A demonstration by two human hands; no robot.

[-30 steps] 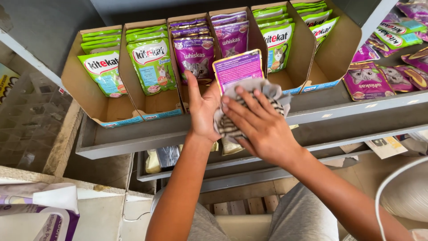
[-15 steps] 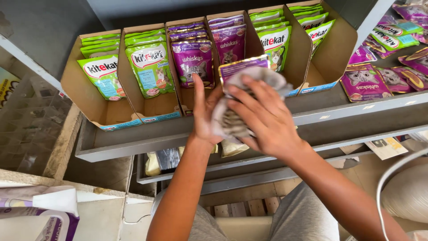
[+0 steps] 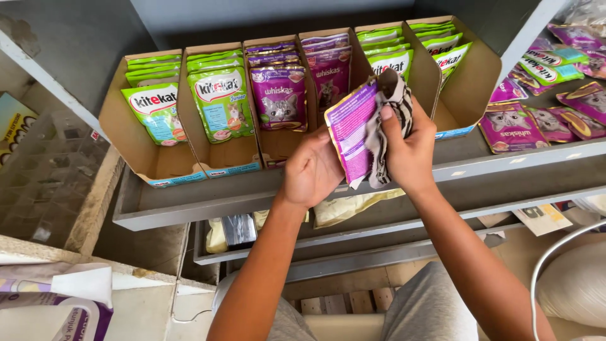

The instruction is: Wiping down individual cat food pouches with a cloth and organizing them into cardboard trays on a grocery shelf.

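Note:
My left hand (image 3: pixel 310 170) grips a purple pet-food pouch (image 3: pixel 351 131) by its lower edge, holding it upright in front of the shelf. My right hand (image 3: pixel 409 151) presses a grey striped cloth (image 3: pixel 386 120) against the pouch's right face. Behind both hands stand cardboard display boxes (image 3: pixel 218 161) on a grey metal shelf (image 3: pixel 202 203), filled with rows of green pouches (image 3: pixel 221 104) and purple pouches (image 3: pixel 279 98). The cloth covers part of the held pouch.
Loose purple and green pouches (image 3: pixel 527 123) lie on the shelf at the right. A lower shelf (image 3: pixel 353 243) holds a pale bag and small packets. A white and purple bag (image 3: pixel 57 306) sits at bottom left, a light sack (image 3: pixel 577 284) at bottom right.
The pouch has been turned from flat-facing to edge-on and upright. My right hand moved with the cloth from the top of the pouch to its right side.

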